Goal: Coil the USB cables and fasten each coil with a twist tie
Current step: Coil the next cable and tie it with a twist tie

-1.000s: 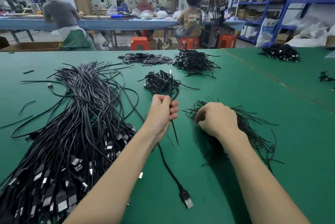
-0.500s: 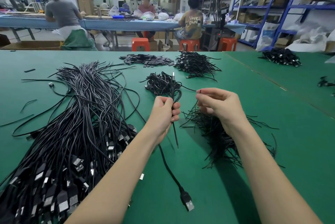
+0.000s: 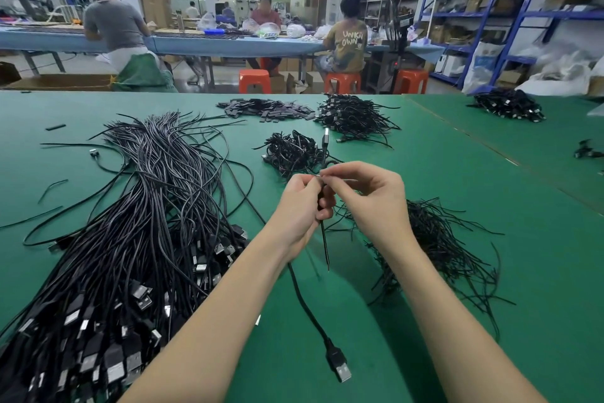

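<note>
Matt green table covering (image 3: 457,174), black rubbery-sheathed USB cables (image 3: 137,223) with shiny metal plugs (image 3: 343,372).

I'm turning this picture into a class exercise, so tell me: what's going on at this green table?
A person is bundling USB cables. The left hand grips a folded cable whose plug end lies on the green table. The right hand pinches a thin twist tie against the top of the bundle; it is not yet wrapped round. Loose cables lie heaped to the left, spare ties to the right, and finished coils beyond the hands.
</note>
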`<state>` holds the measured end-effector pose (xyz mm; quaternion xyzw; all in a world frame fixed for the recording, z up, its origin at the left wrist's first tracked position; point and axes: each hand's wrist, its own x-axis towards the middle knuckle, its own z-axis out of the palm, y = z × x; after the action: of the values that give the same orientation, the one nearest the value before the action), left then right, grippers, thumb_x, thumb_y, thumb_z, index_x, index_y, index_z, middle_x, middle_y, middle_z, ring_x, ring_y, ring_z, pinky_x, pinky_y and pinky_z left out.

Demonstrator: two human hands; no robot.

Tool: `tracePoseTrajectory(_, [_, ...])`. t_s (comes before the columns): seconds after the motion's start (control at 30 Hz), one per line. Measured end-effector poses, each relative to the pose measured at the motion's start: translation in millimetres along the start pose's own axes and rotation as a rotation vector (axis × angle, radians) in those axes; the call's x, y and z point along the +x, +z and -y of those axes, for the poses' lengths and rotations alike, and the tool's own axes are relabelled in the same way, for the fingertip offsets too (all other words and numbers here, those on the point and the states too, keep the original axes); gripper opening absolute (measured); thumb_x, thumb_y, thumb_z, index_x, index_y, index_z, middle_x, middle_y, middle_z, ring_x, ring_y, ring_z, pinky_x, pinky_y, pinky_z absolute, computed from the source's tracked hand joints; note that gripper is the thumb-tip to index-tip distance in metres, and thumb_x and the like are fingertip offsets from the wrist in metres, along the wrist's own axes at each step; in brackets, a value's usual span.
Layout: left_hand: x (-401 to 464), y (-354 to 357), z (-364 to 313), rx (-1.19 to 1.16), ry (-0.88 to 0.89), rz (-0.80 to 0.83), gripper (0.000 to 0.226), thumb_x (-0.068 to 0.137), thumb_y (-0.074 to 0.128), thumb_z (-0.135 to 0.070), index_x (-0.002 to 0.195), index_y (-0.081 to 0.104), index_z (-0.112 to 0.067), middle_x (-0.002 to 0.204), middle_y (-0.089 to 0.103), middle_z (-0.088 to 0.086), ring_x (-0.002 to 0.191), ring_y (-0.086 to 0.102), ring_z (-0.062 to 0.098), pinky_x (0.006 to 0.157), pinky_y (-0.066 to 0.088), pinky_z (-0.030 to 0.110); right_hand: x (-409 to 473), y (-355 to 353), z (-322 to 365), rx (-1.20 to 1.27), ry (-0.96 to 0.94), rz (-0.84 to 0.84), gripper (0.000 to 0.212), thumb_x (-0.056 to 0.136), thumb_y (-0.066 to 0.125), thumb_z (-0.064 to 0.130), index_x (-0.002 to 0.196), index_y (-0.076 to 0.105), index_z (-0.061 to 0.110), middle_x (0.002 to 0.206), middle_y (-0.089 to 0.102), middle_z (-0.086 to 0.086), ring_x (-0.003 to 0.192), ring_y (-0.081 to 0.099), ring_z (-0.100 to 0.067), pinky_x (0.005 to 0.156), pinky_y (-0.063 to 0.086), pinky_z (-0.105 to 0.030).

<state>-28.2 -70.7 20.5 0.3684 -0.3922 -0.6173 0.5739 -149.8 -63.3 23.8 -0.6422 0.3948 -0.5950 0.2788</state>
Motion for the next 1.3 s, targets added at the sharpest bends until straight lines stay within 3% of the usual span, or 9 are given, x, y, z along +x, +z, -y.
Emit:
tracePoseTrajectory(0.17, [-1.1,-1.3,-2.7,0.104,0.016,-0.018,0.008,0.103,0.036,-0.004,0.099,0.039,-0.010,0.073,0.043,0.002,0.052,0.037,0.006,0.042,0.026,0.017,2.3,-6.5,-0.5,-0.211,-0.095,0.048,0.015,0.087,0.074,0.007,0.086,0.077,0.022,0.084,0.076,0.016,0.083,0.074,-0.005,0.080,0.058,-0.019])
tracePoseTrajectory(0.3, [0.0,0.8,-3.3,0.179,0.021,-0.024,0.014,0.100,0.034,-0.001,0.092,0.035,-0.012,0.070,0.042,0.003,0.051,0.035,0.008,0.039,0.025,0.018,2.7,-7.3,0.1,-0.275,-0.092,0.055,0.015,0.087,0.074,0.008,0.085,0.077,0.023,0.083,0.075,0.019,0.080,0.073,-0.001,0.079,0.059,-0.023])
tracePoseTrajectory(0.47, [0.0,-1.7,-2.7,0.337,0.077,-0.022,0.017,0.107,0.039,-0.024,0.093,0.037,-0.014,0.069,0.047,-0.001,0.050,0.039,0.007,0.042,0.031,0.017,5.7,-11.0,2.7,-0.291,-0.065,0.069,0.014,0.087,0.074,0.010,0.086,0.078,0.023,0.082,0.075,0.019,0.083,0.073,-0.002,0.080,0.061,-0.034])
tracePoseTrajectory(0.6, [-0.1,-2.5,0.8,0.355,0.085,-0.081,0.016,0.105,0.038,-0.018,0.089,0.038,-0.014,0.069,0.046,0.000,0.050,0.040,0.006,0.042,0.033,0.016,4.2,-10.1,0.9,-0.219,-0.031,0.101,0.015,0.085,0.076,0.009,0.085,0.079,0.024,0.082,0.077,0.013,0.084,0.074,-0.006,0.081,0.061,-0.030])
tracePoseTrajectory(0.8, [-1.5,2.1,-7.3,-0.043,0.043,-0.064,0.017,0.105,0.033,-0.008,0.089,0.036,-0.011,0.069,0.046,0.005,0.053,0.036,0.011,0.042,0.024,0.019,5.0,-5.3,-3.7,0.230,0.303,0.006,0.006,0.087,0.078,0.013,0.085,0.082,0.018,0.087,0.079,-0.006,0.087,0.073,-0.012,0.086,0.058,-0.027])
tracePoseTrajectory(0.9, [-4.4,4.7,-10.7,-0.150,0.016,-0.001,0.020,0.106,0.030,-0.007,0.087,0.032,-0.013,0.069,0.044,0.006,0.053,0.035,0.011,0.042,0.024,0.019,3.8,-4.6,-6.4,0.492,0.605,0.074,0.013,0.090,0.073,0.017,0.095,0.078,0.005,0.091,0.076,-0.016,0.088,0.070,-0.022,0.097,0.056,-0.035])
tracePoseTrajectory(0.97, [-7.3,5.8,-10.4,-0.185,0.002,0.047,0.021,0.105,0.030,-0.006,0.086,0.031,-0.014,0.067,0.045,0.007,0.053,0.035,0.012,0.043,0.023,0.019,4.9,-5.8,-7.6,0.587,0.751,0.131,0.015,0.088,0.072,0.021,0.084,0.078,0.008,0.083,0.074,-0.011,0.081,0.069,-0.020,0.100,0.053,-0.032])
tracePoseTrajectory(1.07, [-11.7,3.1,-10.2,-0.128,-0.021,0.144,0.022,0.105,0.031,-0.006,0.084,0.032,-0.014,0.069,0.046,0.007,0.057,0.035,0.013,0.048,0.021,0.022,7.3,-14.6,-11.7,0.641,0.843,0.189,0.015,0.076,0.077,0.026,0.069,0.080,0.013,0.076,0.074,-0.002,0.074,0.072,-0.010,0.081,0.059,-0.019])
tracePoseTrajectory(1.3, [-14.8,-8.1,-15.0,0.178,0.018,0.376,0.024,0.104,0.035,-0.005,0.083,0.032,-0.015,0.068,0.050,0.009,0.057,0.038,0.016,0.050,0.024,0.022,39.4,-48.2,-11.7,0.378,0.818,0.586,0.012,0.078,0.070,0.018,0.082,0.080,0.014,0.084,0.073,-0.001,0.075,0.065,-0.005,0.060,0.051,-0.008])
